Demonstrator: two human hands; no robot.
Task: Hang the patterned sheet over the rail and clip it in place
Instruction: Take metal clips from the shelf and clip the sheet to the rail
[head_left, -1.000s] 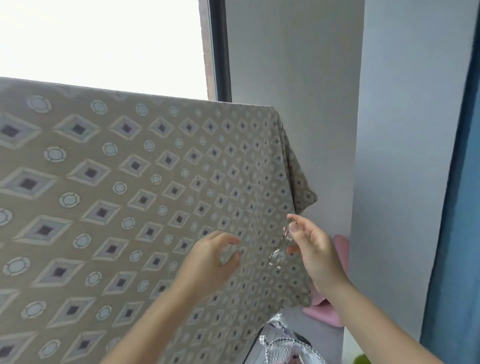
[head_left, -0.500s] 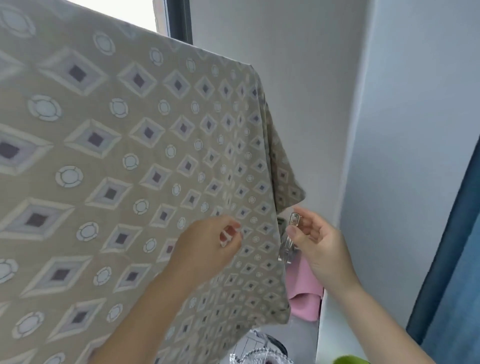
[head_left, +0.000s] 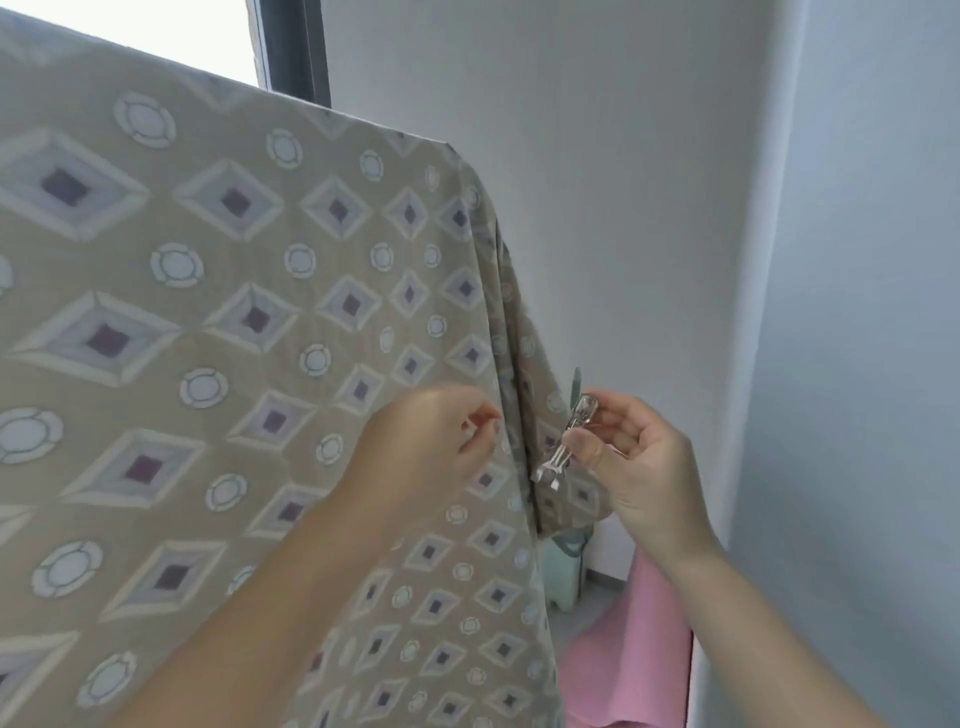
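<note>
No brand, label or writing is legible anywhere in our view. At far left the window (head_left: 156, 36) is blown out to white, its dark frame (head_left: 296, 49) upright beside it. The sheet (head_left: 218, 322) (beige, with diamonds and rings) fills the left and centre; its top fold runs as a long line sloping down from upper left to a corner at upper right, and the cloth hangs down from that line. The rail itself is hidden under the fold, and the sheet is cut off at the left and bottom edges.

Our left hand (head_left: 421, 447) lies against the sheet near its right side edge, fingers curled and fingertips drawn close together; whether they pinch cloth we cannot tell, as the hand is blurred.

Just right of the sheet's edge, our right hand (head_left: 631, 457) grips a metal clip (head_left: 566, 441) between thumb and fingers. The clip's long axis is near upright, slightly tilted, its looped end up and its jaws down, pointing toward the sheet's edge; we cannot tell if it touches.

Below, a pink cloth (head_left: 639, 665) and a pale green object (head_left: 569, 566) are partly hidden behind the sheet. The white wall (head_left: 597, 156) stands behind.
</note>
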